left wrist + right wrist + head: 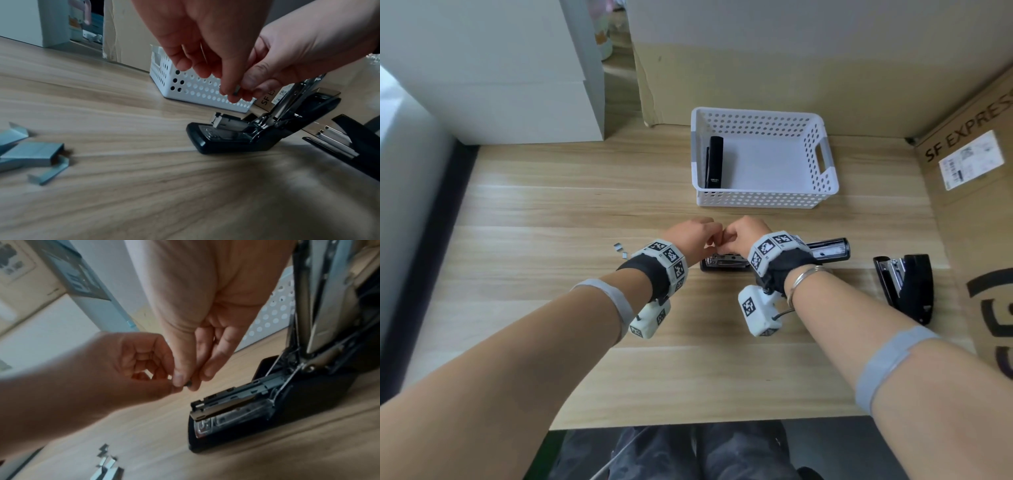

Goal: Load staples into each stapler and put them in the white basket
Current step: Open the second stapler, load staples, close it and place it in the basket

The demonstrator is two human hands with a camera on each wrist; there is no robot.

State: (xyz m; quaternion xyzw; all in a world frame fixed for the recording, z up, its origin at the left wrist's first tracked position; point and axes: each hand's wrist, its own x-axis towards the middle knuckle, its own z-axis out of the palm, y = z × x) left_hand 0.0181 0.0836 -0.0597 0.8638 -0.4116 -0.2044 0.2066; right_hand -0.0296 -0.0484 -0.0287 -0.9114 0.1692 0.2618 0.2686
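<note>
A light wood-grain tabletop is filling the middle of the room. White boxes are standing stacked at its far left corner. A tall sheet of brown cardboard is leaning along the far edge, its upper part looking paler. Another cardboard panel, printed "SF EXPRESS" and carrying a white shipping label, is closing off the right edge. A pale wall is running beside the left edge. Soft, even daylight is falling across the wood.

Head view: hands hid the staple strip and much of the open stapler. Right-wrist view was blurred.
</note>
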